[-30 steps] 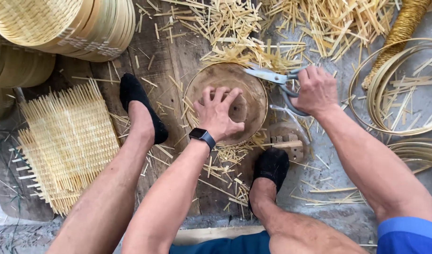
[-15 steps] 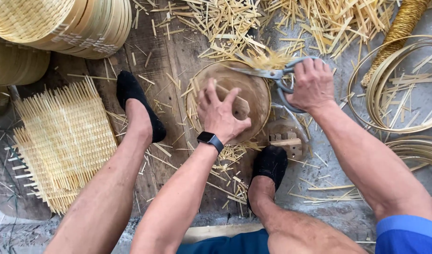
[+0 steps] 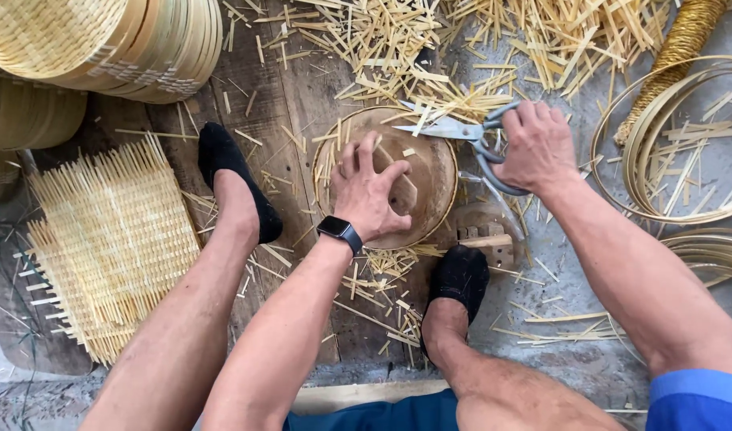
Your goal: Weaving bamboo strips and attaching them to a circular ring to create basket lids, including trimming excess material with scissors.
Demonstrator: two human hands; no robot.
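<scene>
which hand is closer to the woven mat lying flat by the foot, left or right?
Left. The left hand presses on the round disc, just across the sock foot from the woven mat. The right hand, holding the scissors, is farther off, beyond the disc.

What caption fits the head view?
Left hand presses a round woven disc while right hand holds scissors.

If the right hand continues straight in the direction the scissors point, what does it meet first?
The right hand points the scissors leftward over the round disc; first probably the loose bamboo strips at its rim, though heights are unclear.
</scene>
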